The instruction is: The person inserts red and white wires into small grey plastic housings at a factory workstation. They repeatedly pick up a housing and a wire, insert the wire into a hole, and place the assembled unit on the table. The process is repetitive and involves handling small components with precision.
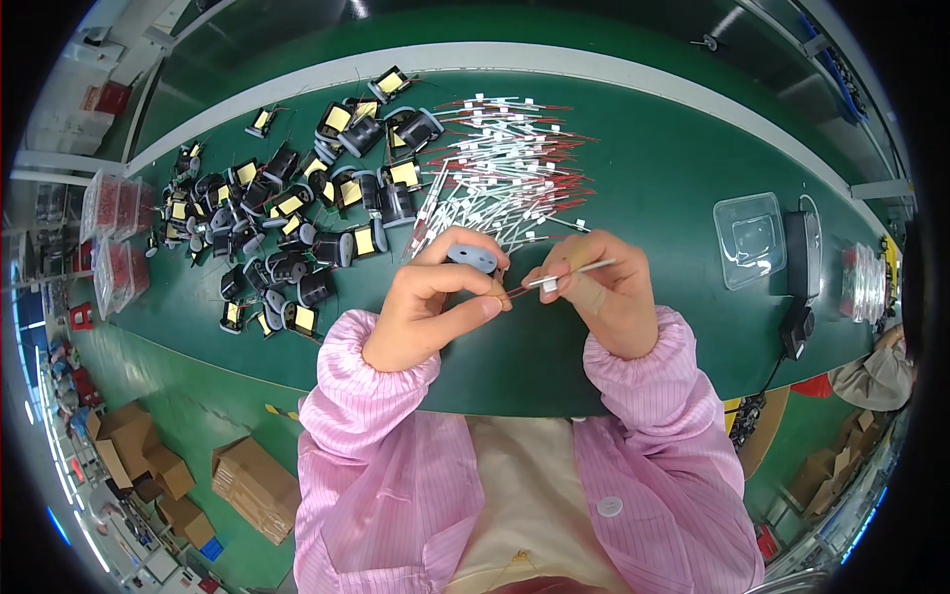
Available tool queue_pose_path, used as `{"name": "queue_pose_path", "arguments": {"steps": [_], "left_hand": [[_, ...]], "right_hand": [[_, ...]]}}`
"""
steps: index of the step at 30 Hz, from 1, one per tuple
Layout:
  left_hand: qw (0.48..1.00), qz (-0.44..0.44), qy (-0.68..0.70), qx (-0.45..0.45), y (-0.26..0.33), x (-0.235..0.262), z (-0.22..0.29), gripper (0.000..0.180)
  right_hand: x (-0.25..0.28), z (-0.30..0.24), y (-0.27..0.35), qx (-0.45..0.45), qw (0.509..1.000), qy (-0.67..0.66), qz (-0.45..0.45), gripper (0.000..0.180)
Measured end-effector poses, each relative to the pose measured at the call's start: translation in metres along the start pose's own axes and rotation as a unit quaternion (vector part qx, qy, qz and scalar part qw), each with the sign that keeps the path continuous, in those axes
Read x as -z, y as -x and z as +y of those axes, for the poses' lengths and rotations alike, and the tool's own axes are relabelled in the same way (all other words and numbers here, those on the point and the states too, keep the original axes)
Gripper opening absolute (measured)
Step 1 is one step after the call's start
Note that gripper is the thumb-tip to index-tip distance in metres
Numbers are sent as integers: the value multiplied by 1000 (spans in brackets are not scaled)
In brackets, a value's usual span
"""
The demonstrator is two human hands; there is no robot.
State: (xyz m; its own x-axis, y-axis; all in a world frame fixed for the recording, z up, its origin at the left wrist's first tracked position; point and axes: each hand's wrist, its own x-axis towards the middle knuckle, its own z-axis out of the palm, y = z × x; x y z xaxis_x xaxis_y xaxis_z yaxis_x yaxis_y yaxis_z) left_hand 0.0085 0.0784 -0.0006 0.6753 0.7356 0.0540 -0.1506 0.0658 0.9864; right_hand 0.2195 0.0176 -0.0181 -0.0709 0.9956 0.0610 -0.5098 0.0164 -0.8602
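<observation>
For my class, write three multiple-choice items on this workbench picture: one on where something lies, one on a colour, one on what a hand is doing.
1. Where does the pile of black coil parts with yellow tape lie, seen from the person?
A. far left on the mat
B. far right on the mat
C. on the person's lap

2. What colour is the mat on the bench?
A. grey
B. green
C. red

3. What is the right hand doing?
A. resting flat on the mat
B. pinching a thin white-sleeved wire
C. hanging empty in the air

Answers:
1 A: the pile lies left of both hands, beside the heap of white-sleeved wires.
2 B: the whole work surface is green.
3 B: its fingers close on the wire, which points toward the round grey part in the left hand.
</observation>
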Motion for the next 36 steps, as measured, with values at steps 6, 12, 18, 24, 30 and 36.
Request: {"name": "queue_pose_path", "arguments": {"steps": [6,12,18,24,30,36], "left_hand": [[998,54,-15,-18,0,-5,1,7],[991,66,-96,-61,0,-10,-4,7],[982,82,-157,-61,0,-11,-4,8],[968,79,-225,-75,-1,-13,-2,11],[970,76,-214,-85,-3,-14,-3,22],[982,121,-148,-1,-1,-19,-8,45]], "right_hand": [[-18,-12,-7,-54,995,-87,12,25],[-17,1,-3,-9,990,139,6,16],[-17,0,-4,35,977,211,-1,11],[-15,1,-3,41,970,238,8,7],[-18,-4,-2,15,988,132,83,5],[-6,-4,-3,1,989,65,135,3]]}}
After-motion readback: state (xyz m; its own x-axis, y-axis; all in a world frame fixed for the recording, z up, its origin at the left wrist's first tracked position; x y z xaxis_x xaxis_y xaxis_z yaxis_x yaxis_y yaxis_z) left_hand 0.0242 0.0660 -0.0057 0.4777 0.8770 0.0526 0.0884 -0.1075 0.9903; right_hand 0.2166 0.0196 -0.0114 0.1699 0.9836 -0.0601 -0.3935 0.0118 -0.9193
